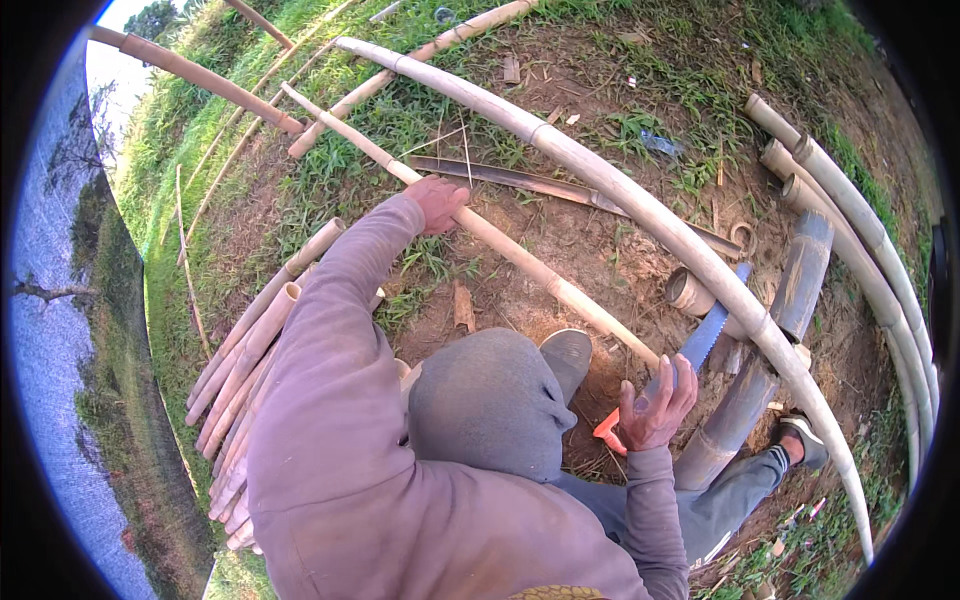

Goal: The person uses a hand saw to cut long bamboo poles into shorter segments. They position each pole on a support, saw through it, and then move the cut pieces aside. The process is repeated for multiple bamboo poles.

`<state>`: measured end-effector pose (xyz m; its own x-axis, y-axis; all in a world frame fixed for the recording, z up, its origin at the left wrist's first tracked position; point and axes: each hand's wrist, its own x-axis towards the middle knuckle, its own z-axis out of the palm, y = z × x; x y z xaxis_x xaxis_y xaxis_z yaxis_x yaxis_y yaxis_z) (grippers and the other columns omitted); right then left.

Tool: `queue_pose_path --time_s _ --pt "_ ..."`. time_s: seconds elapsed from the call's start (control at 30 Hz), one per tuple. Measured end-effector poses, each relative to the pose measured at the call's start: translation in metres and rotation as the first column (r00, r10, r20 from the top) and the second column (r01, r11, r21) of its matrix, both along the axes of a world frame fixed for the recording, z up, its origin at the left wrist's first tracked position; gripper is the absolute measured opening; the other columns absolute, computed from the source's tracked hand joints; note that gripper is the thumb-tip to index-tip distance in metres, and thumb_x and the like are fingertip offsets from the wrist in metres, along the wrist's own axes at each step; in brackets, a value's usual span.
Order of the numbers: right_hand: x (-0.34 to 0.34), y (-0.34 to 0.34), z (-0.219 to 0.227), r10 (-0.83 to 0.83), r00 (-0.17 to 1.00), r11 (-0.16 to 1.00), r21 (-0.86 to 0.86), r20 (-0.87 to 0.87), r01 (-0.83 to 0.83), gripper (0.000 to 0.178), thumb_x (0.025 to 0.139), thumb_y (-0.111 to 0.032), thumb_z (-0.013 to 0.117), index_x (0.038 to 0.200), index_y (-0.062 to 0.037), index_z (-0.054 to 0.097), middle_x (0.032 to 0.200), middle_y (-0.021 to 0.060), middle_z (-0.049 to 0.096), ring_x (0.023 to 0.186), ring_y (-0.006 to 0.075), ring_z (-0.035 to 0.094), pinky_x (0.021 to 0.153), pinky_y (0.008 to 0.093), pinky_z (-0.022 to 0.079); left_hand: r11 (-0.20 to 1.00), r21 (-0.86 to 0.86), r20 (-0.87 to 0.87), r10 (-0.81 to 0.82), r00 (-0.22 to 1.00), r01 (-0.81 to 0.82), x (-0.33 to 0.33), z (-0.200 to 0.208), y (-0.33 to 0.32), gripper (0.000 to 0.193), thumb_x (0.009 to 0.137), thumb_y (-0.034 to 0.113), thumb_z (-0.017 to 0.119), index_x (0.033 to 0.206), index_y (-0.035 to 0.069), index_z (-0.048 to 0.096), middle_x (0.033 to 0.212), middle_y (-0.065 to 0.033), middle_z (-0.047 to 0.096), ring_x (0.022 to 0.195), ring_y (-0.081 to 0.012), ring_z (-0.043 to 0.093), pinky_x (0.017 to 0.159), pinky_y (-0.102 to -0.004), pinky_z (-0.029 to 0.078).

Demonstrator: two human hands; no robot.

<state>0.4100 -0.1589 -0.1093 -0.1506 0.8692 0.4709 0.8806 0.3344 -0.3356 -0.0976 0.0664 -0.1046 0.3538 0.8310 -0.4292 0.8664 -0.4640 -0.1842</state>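
Note:
My left hand (440, 204), fingers closed, grips a slim peeled bamboo pole (530, 265) that slants from the upper left down toward my right side. Near the pole's lower end is my right hand (660, 402), its thumb and fingers spread apart. Behind that hand lies a handsaw (708, 332) with a bluish toothed blade and an orange handle; the hand covers the part where blade and handle meet. Whether the palm touches the saw cannot be seen. Beneath the blade's side rests a thick dark bamboo stem (735, 400).
A long pale bamboo pole (600, 185) arches across in front of me. Bundled bamboo (262, 340) lies at left, and more poles (870, 240) stand at right. A split bamboo strip (570, 190) lies on bare soil. My bent knee (490, 405) is between my arms.

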Motion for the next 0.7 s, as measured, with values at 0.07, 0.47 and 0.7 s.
queue_pose_path --time_s 0.07,0.47,0.7 --pt "-0.018 0.024 0.039 0.053 0.993 0.994 -0.101 0.107 -0.043 0.083 0.084 -0.034 0.085 0.153 -0.0049 0.051 0.154 0.0193 0.052 0.147 0.039 0.046 0.121 0.0607 0.037 0.995 0.003 0.04 -0.1 0.994 0.1 0.011 0.0 -0.015 0.036 0.087 0.04 0.081 0.105 0.015 0.064 0.099 -0.0108 0.075 0.098 -0.035 0.075 0.092 -0.0496 0.055" --pt "0.085 0.023 0.022 0.14 0.989 0.965 -0.219 -0.037 -0.145 0.056 0.085 -0.021 0.085 0.138 -0.0105 0.07 0.096 0.0117 0.064 0.08 0.0329 0.065 0.071 0.0458 0.052 0.893 0.373 0.418 -0.405 0.813 0.253 0.168 0.025 -0.014 0.031 0.079 0.039 0.083 0.089 0.018 0.063 0.072 -0.0033 0.069 0.074 -0.0296 0.073 0.072 -0.0455 0.054" --pt "0.092 0.023 0.027 0.095 0.993 0.978 -0.179 -0.074 -0.107 0.051 0.087 -0.017 0.084 0.136 -0.0072 0.072 0.093 0.0127 0.063 0.078 0.0343 0.063 0.07 0.0456 0.05 0.855 0.441 0.433 -0.469 0.77 0.273 0.193 0.019 0.008 0.03 0.08 0.039 0.082 0.085 0.017 0.062 0.068 -0.0026 0.067 0.07 -0.0284 0.072 0.07 -0.0449 0.053"
